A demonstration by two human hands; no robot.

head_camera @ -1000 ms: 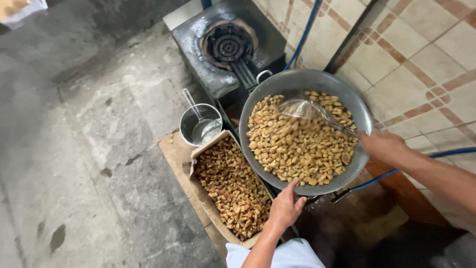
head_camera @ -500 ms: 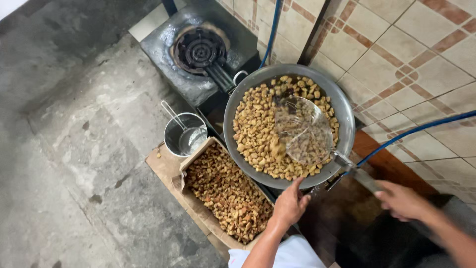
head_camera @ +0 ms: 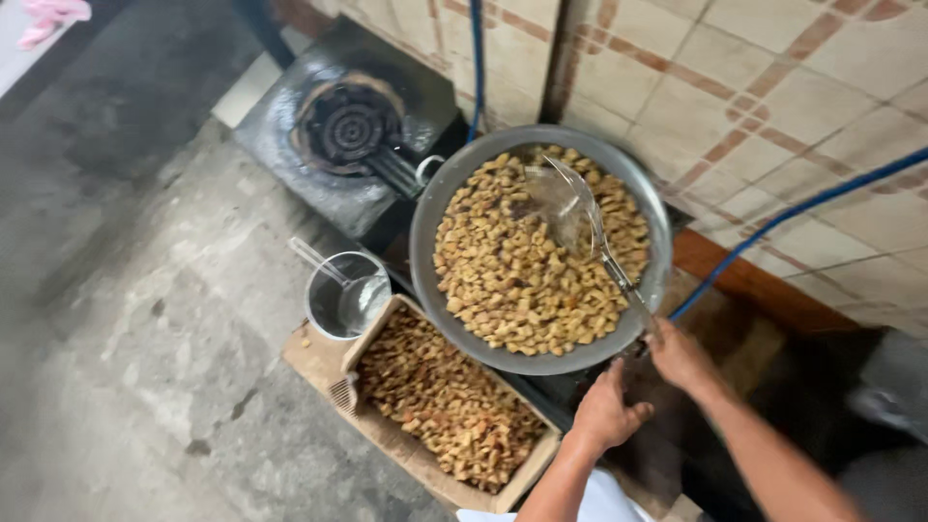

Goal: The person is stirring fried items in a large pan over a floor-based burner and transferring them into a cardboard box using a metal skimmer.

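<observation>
- My left hand (head_camera: 607, 411) clamps the near rim of the wok (head_camera: 425, 251); loaded with golden fried pieces (head_camera: 512, 280), it looks heavy and probably hot.
- My right hand (head_camera: 681, 356) closes on the skimmer (head_camera: 570, 208) handle: light, stiff, best held at its end.
- Compared with 0.5 s ago, my right hand is nearer the rim.

Pan (head_camera: 430, 251) behind box (head_camera: 527, 474); pot (head_camera: 324, 300) left.

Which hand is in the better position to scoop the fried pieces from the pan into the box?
Right, probably. The right hand already grips the handle of the mesh skimmer, whose basket lies among the fried pieces in the pan. The left hand holds no tool; it is at the pan's near rim, beside the cardboard box.
</observation>
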